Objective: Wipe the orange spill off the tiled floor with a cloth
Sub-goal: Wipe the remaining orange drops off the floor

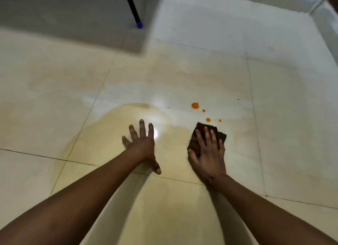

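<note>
Several orange drops (195,105) dot the cream tiled floor (164,76), the largest farthest from me and smaller ones trailing towards the right. Just below the nearest drops lies a folded dark brown cloth (194,144). My right hand (207,153) presses flat on top of the cloth, fingers spread over it. My left hand (141,144) rests palm down on the bare tile to the left, fingers apart, holding nothing.
A black pole with a blue tip (134,10) leans at the back near a wall corner (144,49). A low tiled edge (323,14) borders the floor at the far right. Dark grout lines cross the tiles.
</note>
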{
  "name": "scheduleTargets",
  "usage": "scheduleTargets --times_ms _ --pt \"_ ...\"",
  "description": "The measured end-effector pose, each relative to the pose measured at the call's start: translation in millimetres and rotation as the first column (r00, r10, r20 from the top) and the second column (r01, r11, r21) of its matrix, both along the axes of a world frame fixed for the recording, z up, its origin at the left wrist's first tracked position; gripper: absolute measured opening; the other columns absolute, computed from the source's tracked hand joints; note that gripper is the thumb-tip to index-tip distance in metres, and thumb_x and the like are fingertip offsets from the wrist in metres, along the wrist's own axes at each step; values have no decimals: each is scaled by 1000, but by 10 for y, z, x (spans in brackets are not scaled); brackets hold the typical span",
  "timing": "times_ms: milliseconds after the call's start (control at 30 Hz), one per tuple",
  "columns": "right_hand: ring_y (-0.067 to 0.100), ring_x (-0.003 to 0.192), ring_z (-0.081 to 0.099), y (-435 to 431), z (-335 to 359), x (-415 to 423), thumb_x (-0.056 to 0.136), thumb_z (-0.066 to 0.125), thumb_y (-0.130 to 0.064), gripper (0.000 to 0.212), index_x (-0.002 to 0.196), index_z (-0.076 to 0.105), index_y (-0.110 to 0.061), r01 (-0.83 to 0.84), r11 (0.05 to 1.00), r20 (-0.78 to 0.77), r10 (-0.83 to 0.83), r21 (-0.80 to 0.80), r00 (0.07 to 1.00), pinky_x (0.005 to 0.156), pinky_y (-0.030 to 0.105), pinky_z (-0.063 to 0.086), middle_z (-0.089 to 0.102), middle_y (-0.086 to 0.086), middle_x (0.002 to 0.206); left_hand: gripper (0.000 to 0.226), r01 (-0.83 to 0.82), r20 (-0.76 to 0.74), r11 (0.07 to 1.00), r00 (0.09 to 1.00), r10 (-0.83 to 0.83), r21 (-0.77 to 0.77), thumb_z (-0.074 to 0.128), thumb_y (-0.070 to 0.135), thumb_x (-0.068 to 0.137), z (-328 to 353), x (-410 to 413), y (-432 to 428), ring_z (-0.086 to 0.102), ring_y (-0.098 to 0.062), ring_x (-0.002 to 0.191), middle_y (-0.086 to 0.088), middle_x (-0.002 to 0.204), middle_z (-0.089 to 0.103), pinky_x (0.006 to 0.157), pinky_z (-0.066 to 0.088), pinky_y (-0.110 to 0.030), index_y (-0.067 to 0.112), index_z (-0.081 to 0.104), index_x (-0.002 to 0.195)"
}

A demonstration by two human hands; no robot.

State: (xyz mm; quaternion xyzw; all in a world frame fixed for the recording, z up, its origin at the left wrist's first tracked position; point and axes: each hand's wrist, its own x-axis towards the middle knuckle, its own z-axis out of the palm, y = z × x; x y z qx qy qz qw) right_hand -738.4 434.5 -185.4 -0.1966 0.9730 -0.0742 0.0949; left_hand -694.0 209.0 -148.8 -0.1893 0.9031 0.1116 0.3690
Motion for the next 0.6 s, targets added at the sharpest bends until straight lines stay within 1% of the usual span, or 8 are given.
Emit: scheduleTargets --times_ms 67,167,233,300,367,400,533,600 --pt "18 148 -15 -194 19 -64 86 19 -61 78 156 2 -32 62 998 11 -62 0 998 119 46 -6 -5 1 164 162 -59 47 997 997 61 -46 91 50 49 -14 -119 106 -29 -54 135 -18 142 -49 109 5 -70 17 -41 137" --pt "15 148 -17 124 52 298 89 27 -60 76 155 -1 -35 -158 987 32 159 -37 987 119 47 -3 -11 -3 163 132 -133 28 985 990 136 -112 78 40 75 -39 -232 220 -22 -54 138 -19 148 -42 112 11 -67 19 -32 145" --pt "15 149 -9 542 48 362 89 32 -59 75 155 4 -37 -201 979 20 202 -33 979 118 47 3 -6 -5 163 153 -119 80 984 988 130 -135 90 39 59 -43 -246 238 -23 -55 137 -21 145 -45 111 10 -67 16 -39 138" --pt "17 150 -5 604 -34 86 88 32 -59 74 155 11 -35 -51 999 -22 51 -4 998 119 47 5 1 -2 164 172 -104 131 985 984 122 -137 97 41 39 -16 -238 225 -26 -58 134 -25 139 -50 110 9 -69 9 -44 132" --pt "21 150 -1 290 -44 -277 85 28 -59 76 155 18 -30 193 981 -36 -193 -10 981 118 51 6 9 3 164 178 -109 148 988 981 124 -106 98 42 33 -9 -251 222 -28 -60 131 -27 134 -54 110 7 -71 8 -45 133" --pt "23 150 -1 111 -37 -328 84 28 -59 78 155 18 -29 243 970 -32 -243 -17 969 118 52 6 10 5 163 178 -106 143 990 983 118 -88 98 42 33 -3 -259 222 -29 -60 131 -27 133 -54 110 6 -71 8 -44 134" --pt "15 149 -12 168 32 272 88 36 -56 77 155 5 -36 -97 993 17 98 -64 995 119 49 1 -6 -3 164 175 -36 86 998 996 39 -42 96 48 35 58 -203 136 -27 -58 133 -27 138 -50 112 5 -68 8 -40 138" --pt "13 149 -11 582 84 404 88 39 -56 77 154 4 -40 -102 992 17 103 -75 994 119 48 4 -5 -6 163 174 3 66 1000 998 -1 -23 95 50 35 72 -168 104 -27 -57 134 -27 139 -49 112 4 -67 9 -39 139"
